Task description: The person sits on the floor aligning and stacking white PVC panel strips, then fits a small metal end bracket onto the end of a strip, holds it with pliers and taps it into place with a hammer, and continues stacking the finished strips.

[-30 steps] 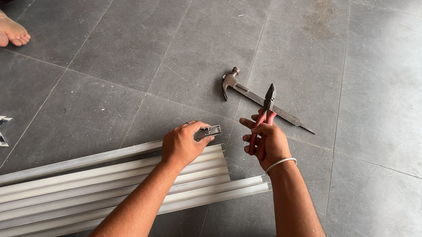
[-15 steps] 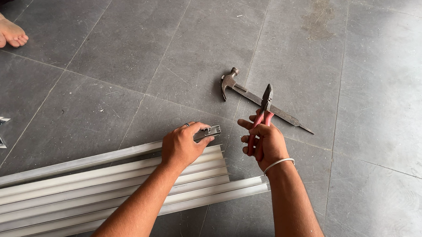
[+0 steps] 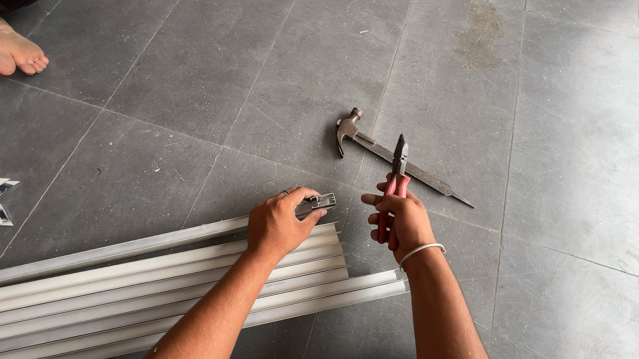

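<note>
packages: none | labels: none | signs: none | screens: none | view: nothing of these kinds visible in frame

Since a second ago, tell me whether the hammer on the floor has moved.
No. The hammer lies at the same spot against the floor's tile joints, its head toward the metal profiles.

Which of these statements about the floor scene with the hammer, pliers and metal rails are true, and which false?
1. The right hand holds red-handled pliers. True.
2. The hammer is in the left hand. False: it lies on the tiled floor.
3. The left hand holds a small metal piece at the end of the metal rails. True.
4. The rails stand upright. False: they lie flat.
</note>
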